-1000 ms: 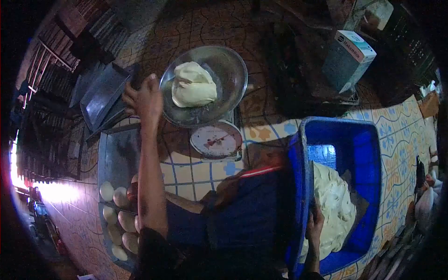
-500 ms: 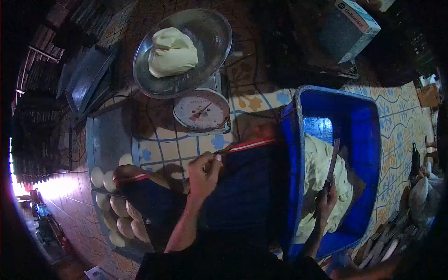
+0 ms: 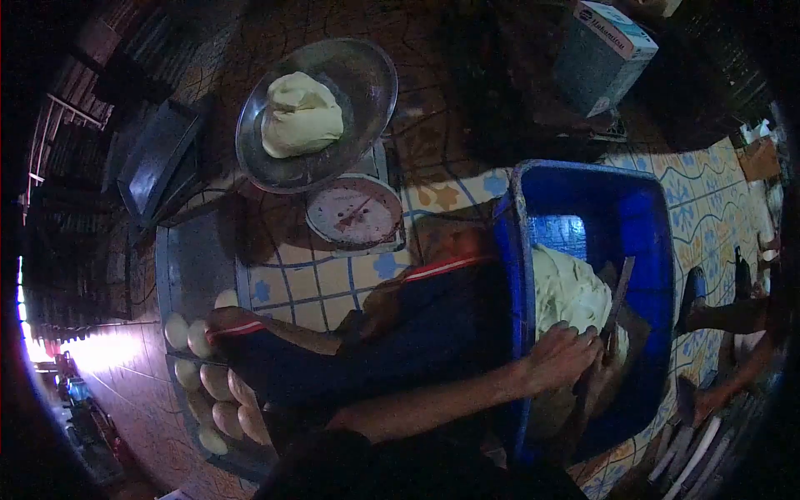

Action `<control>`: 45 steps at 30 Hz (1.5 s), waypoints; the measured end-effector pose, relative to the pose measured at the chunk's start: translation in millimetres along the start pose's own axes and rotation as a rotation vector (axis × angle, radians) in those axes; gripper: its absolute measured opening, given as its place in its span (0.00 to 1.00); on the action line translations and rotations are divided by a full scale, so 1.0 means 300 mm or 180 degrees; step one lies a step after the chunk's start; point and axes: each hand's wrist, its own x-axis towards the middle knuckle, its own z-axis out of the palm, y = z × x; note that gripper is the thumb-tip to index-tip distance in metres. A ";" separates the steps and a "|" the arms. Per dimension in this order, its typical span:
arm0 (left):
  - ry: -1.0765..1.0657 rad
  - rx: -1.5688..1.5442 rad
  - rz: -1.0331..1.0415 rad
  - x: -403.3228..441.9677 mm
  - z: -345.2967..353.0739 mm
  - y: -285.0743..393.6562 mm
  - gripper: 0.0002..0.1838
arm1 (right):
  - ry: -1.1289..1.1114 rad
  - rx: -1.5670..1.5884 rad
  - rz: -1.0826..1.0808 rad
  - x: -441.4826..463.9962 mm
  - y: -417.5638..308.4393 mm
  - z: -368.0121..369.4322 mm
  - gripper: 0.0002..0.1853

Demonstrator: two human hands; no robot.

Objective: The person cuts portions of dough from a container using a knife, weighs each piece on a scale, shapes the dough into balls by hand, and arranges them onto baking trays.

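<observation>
A large mass of pale dough lies in a blue plastic tub. My left hand reaches across into the tub, its fingers curled at the dough's near edge, close beside my right hand. Shadow partly hides its fingertips. My right hand is closed around the handle of a long flat knife, whose blade points up and away along the right side of the dough. To the left, a metal bowl holding a lump of dough rests on a dial scale.
At the left, several round dough pieces sit in a metal tray. More dark trays lean beyond it. A dark blue garment with striped edges lies below the scale. A carton stands far right; another person's hand is at the right.
My left hand has moved right from over the dark garment into the tub. My right hand's knife has shifted slightly right and down. Another person's limbs now show at the right.
</observation>
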 end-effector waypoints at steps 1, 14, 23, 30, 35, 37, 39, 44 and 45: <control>-0.0639 0.0410 -0.0151 -0.001 0.119 -0.025 0.12 | 0.0191 -0.0151 0.0091 -0.009 -0.038 -0.012 0.21; -0.0390 -0.0106 -0.0561 0.003 0.204 -0.071 0.10 | 0.0109 -0.0413 0.0116 -0.025 0.349 -0.038 0.21; 0.0211 -0.1415 -0.1278 0.087 0.025 -0.058 0.13 | -0.1638 -0.0033 0.0678 -0.278 0.182 -0.221 0.27; 0.1352 -0.0637 -0.0574 0.022 -0.807 -0.168 0.26 | -0.0683 -0.1410 -0.0499 -0.159 0.138 -0.085 0.22; 0.1460 0.1766 -0.1780 -0.180 -1.213 -0.495 0.29 | -0.0347 -0.1083 -0.0937 -0.046 0.031 -0.013 0.19; 0.1677 0.2190 -0.2007 -0.342 -1.262 -0.698 0.26 | -0.0585 -0.0696 -0.1281 -0.015 -0.135 0.061 0.18; 0.2128 0.2450 -0.2138 -0.454 -1.280 -0.732 0.25 | -0.1028 -0.0285 -0.1718 0.012 -0.279 0.188 0.18; 0.3929 -0.0094 -0.2541 -0.514 -1.207 -0.715 0.26 | -0.2208 -0.0660 -0.3633 -0.153 -0.825 0.640 0.16; 0.3989 -0.0695 -0.2459 -0.504 -1.179 -0.734 0.27 | -0.2443 -0.0546 -0.4019 -0.180 -0.912 0.771 0.16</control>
